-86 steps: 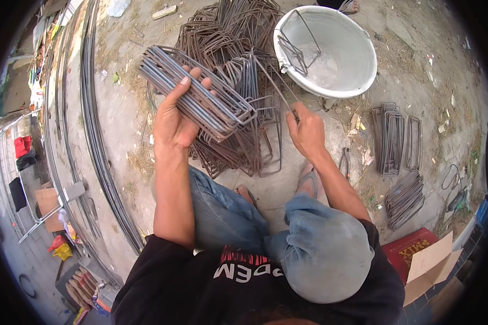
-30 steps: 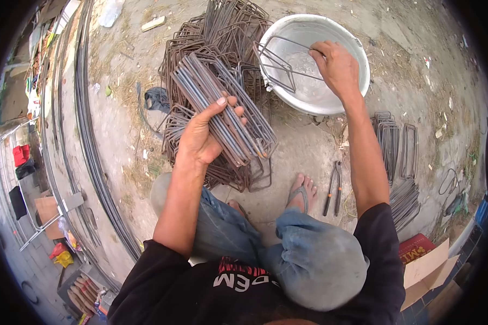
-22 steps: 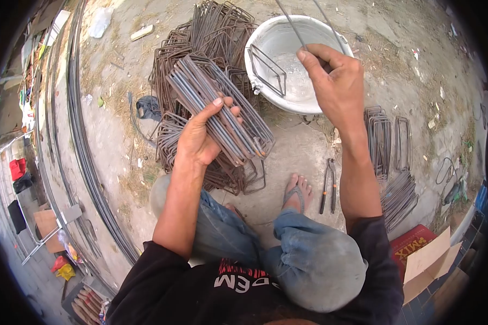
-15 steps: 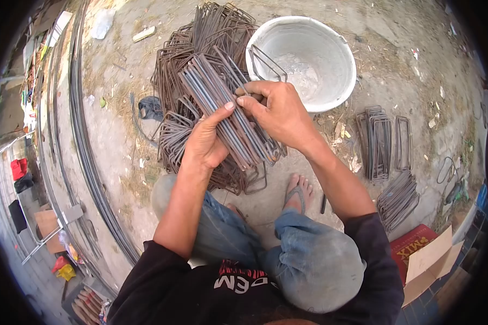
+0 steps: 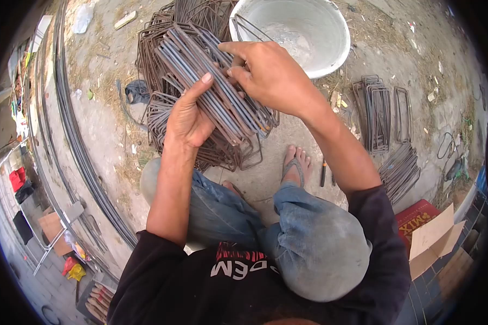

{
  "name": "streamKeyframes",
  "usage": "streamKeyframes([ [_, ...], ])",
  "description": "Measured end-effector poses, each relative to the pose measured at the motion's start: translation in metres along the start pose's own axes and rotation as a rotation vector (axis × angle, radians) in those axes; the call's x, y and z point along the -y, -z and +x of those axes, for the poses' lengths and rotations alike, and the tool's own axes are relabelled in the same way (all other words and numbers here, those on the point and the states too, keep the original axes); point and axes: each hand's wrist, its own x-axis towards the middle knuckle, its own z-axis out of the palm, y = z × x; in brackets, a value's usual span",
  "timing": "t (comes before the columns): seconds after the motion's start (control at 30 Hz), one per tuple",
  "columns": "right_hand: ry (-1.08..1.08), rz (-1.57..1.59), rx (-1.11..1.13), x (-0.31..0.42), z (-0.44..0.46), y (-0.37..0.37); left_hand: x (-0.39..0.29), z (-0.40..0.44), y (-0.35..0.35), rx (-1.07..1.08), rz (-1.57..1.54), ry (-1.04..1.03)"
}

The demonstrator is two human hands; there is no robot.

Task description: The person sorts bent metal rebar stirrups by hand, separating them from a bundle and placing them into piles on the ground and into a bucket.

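Note:
A bundle of rusty rebar stirrups, bent into long narrow rectangles, is held up slantwise before me. My left hand grips its lower left side, thumb laid across the bars and the other fingers hidden beneath. At the bundle's upper right side is my right hand, its fingers curled at the bars with the index finger and thumb touching the edge. Its remaining fingers are partly hidden. Beneath the bundle lies a large heap of similar stirrups.
A whitish basin stands beyond my right hand. More stirrups lie in a stack and a slanted pile at the right. Long steel bars run along the left. An open cardboard box is at the lower right.
The bundle and both hands have shifted up and left in view, as has the ground scene. My right index finger now stretches farther over the bars, apart from the thumb.

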Motion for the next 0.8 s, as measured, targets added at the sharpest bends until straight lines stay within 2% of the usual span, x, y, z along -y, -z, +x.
streamKeyframes([
  [0.03, -0.041, 0.04, 0.012, 0.0, 0.0, 0.0, 0.0, 0.0, -0.001, 0.009, -0.001, 0.006],
  [0.13, 0.097, -0.067, -0.068, -0.009, 0.0, -0.005, 0.002, 0.001, -0.003, -0.003, -0.013, 0.015],
  [0.23, -0.084, 0.218, -0.003, -0.001, -0.004, 0.01, 0.004, 0.003, -0.002, 0.013, 0.034, 0.034],
  [0.33, -0.059, 0.039, -0.167, -0.013, -0.004, 0.036, 0.004, 0.004, 0.004, -0.024, 0.05, -0.006],
  [0.5, 0.194, 0.02, -0.407, 0.004, -0.016, 0.057, 0.001, 0.005, 0.006, -0.053, 0.037, -0.058],
  [0.6, 0.015, 0.534, -0.397, 0.031, -0.026, 0.073, 0.0, 0.005, 0.007, -0.023, 0.003, -0.075],
  [0.63, 0.036, 0.648, -0.331, 0.028, -0.027, 0.077, 0.0, 0.004, 0.007, -0.033, 0.004, -0.07],
  [0.73, -0.16, 0.874, -0.24, 0.002, -0.016, 0.06, -0.001, 0.0, 0.005, -0.002, -0.05, -0.06],
  [0.8, -0.354, 0.837, -0.214, -0.033, -0.006, 0.024, 0.0, 0.001, 0.014, 0.124, -0.102, -0.026],
])
